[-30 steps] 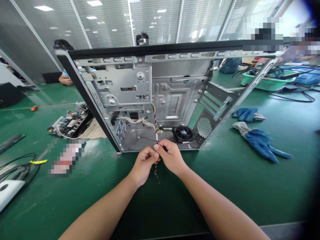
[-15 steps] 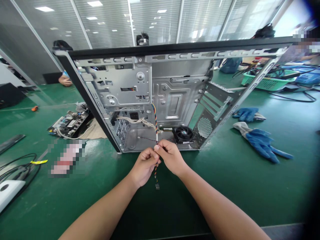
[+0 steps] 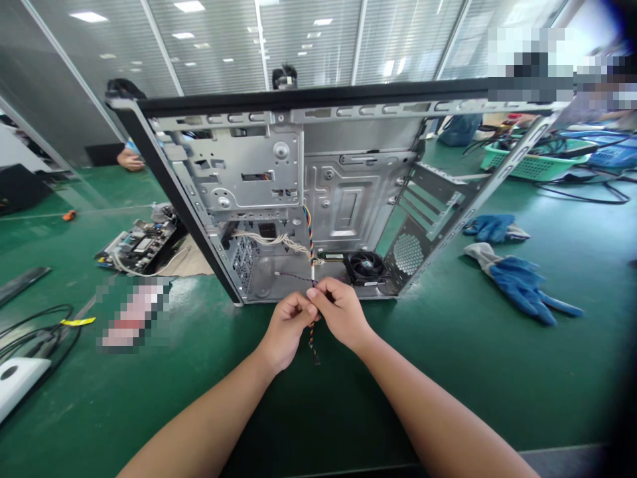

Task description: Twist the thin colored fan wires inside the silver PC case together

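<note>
I see my left hand [image 3: 288, 325] and my right hand [image 3: 339, 311] close together, just in front of the open grey metal computer case [image 3: 323, 192] standing on the green surface [image 3: 472, 372]. The fingers of both hands are pinched shut on a thin twisted cable of many colours [image 3: 311, 245]. It comes down out of the case, and its loose end hangs below my hands. I think the cable is light, soft and bendy. It could tear, so the thick part near the white band looks best to hold.
</note>
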Demonstrator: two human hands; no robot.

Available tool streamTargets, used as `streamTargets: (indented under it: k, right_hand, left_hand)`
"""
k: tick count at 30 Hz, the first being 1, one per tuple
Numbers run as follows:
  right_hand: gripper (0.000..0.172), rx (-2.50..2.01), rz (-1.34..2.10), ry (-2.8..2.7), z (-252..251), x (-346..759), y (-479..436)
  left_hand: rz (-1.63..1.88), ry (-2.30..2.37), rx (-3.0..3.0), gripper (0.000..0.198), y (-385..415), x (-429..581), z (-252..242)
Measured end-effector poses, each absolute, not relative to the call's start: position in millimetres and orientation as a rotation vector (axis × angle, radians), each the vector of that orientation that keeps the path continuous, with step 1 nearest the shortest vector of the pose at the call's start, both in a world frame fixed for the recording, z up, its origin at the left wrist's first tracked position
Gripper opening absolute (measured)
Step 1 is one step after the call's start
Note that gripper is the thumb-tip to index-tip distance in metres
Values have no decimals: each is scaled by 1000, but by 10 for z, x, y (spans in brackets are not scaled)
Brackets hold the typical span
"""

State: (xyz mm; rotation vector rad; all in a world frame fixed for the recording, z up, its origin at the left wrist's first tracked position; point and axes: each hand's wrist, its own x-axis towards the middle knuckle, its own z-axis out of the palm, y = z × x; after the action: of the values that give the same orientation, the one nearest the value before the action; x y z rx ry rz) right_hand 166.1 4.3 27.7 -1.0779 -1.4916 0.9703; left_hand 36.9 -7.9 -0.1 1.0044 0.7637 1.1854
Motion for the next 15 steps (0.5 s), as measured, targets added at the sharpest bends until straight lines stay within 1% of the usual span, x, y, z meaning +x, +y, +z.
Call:
streamTargets:
  k: [9,12,15]
  right_hand:
    - [30,-1011,1134,-1472,286,1666,37]
    - [30,-1014,1123,-1469,267,1668,52]
    - [30,-1055,1034,-1480,248,1673,69]
  left_hand:
    - [1108,631,865,30,-89,372,57]
    - [1114,633,869,29,-84,372,43]
    - [1154,695,930,29,-75,372,19]
